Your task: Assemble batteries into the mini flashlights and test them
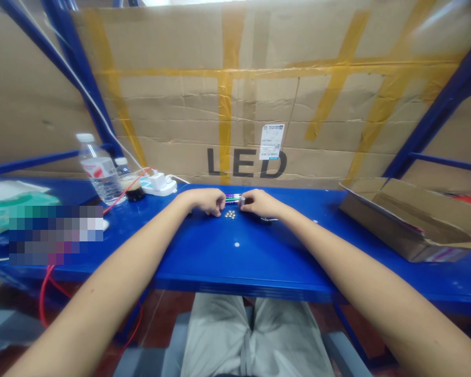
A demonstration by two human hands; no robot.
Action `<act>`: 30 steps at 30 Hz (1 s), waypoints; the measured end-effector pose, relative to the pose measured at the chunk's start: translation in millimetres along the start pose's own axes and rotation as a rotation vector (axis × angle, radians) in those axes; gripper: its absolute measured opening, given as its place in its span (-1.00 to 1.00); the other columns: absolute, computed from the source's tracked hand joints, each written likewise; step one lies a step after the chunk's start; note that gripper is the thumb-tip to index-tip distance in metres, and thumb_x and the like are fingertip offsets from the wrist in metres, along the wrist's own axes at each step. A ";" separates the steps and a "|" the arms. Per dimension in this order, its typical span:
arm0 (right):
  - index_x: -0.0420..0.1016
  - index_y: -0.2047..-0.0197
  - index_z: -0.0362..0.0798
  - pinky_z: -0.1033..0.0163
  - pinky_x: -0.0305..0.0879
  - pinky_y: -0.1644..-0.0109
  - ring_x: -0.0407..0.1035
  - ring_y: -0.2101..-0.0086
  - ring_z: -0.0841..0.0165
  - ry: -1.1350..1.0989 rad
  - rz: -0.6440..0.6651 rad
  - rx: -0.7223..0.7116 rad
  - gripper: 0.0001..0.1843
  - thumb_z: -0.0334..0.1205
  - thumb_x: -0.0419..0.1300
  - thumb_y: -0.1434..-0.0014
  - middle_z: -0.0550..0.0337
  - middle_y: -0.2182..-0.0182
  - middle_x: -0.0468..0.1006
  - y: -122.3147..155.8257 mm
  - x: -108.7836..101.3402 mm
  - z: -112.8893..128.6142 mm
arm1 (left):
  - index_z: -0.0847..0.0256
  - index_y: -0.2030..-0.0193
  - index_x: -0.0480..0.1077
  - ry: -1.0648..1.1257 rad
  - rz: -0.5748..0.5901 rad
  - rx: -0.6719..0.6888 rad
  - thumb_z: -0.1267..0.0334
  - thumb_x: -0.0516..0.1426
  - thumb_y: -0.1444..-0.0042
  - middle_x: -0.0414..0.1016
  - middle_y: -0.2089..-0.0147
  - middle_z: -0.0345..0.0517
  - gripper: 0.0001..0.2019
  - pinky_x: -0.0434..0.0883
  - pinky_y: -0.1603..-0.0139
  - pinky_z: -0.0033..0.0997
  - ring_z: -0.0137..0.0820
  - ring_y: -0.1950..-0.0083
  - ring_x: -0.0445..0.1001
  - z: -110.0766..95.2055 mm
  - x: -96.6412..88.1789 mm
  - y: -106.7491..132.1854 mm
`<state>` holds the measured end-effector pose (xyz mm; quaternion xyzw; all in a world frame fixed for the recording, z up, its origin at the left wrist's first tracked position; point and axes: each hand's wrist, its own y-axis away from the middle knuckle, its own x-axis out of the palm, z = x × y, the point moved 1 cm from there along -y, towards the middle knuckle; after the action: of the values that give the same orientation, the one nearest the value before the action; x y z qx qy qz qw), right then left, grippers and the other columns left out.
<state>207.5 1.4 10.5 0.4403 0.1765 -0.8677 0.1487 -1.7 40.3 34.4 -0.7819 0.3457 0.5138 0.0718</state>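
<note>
Both my arms reach forward over the blue table (235, 262). My left hand (207, 201) and my right hand (257, 202) are curled closed on the two ends of a small slim stick-like object (232, 197) with purple and green on it, held just above the tabletop. Right below it, between my hands, lies a small cluster of several tiny silvery round pieces (230, 213). A single small white dot (236, 244) lies on the table nearer to me. The fingertips are partly hidden.
At the left stand a clear water bottle (98, 170), a dark drink bottle (129, 183) and a white power strip (159, 184) with red cable. An open cardboard box (412, 220) sits at the right. A cardboard wall marked LED (245, 163) backs the table.
</note>
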 end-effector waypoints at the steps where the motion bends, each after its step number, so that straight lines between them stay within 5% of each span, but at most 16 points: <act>1: 0.49 0.37 -0.08 0.29 0.21 0.24 0.40 0.33 0.34 -0.003 0.001 0.001 -0.97 -0.36 0.23 -0.10 0.19 0.38 0.58 0.2 -0.2 0.3 | 0.17 0.38 0.43 -0.006 0.007 -0.004 0.39 0.26 0.22 0.52 0.44 -0.21 -0.81 0.33 0.42 -0.44 -0.40 0.47 0.42 0.0 0.0 0.5; 7: 0.50 0.37 -0.08 0.30 0.19 0.25 0.39 0.33 0.34 -0.007 0.018 0.005 -0.97 -0.35 0.23 -0.11 0.20 0.39 0.56 1.2 -1.1 1.0 | 0.19 0.41 0.47 -0.078 0.017 0.008 0.37 0.18 0.12 0.52 0.49 -0.17 -0.92 0.34 0.42 -0.46 -0.39 0.45 0.46 2.1 1.9 -1.0; 14: 0.45 0.29 -0.07 0.29 0.18 0.23 0.36 0.31 0.33 0.065 -0.045 -0.028 -0.93 -0.33 0.15 -0.23 0.14 0.30 0.57 -0.2 2.4 -2.0 | 0.23 0.25 0.49 0.011 -0.412 0.244 0.38 0.15 -0.01 0.58 0.38 -0.14 -0.85 0.37 0.36 -0.46 -0.41 0.40 0.51 -6.9 2.2 -4.7; 17: 0.46 0.23 -0.08 0.29 0.17 0.22 0.36 0.30 0.32 0.070 -0.074 -0.047 -0.92 -0.36 0.13 -0.23 0.13 0.28 0.57 -0.5 3.6 -2.9 | 0.24 0.22 0.49 0.086 -0.507 0.364 0.37 0.16 -0.06 0.59 0.32 -0.13 -0.86 0.41 0.27 -0.45 -0.41 0.32 0.53 -13.5 4.9 -5.1; 30: 0.55 0.22 -0.07 0.26 0.17 0.19 0.31 0.32 0.30 0.056 -0.153 -0.076 -0.86 -0.34 0.16 -0.17 0.16 0.35 0.54 -1.9 2.1 -2.6 | 0.20 0.17 0.55 -0.002 -0.537 0.527 0.37 0.18 -0.16 0.65 0.23 -0.15 -0.86 0.42 0.10 -0.40 -0.41 0.21 0.56 -22.6 11.2 -4.8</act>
<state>207.5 4.0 7.7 0.4438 0.2465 -0.8565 0.0935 20.9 28.1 34.2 -0.7989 0.2485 0.3707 0.4032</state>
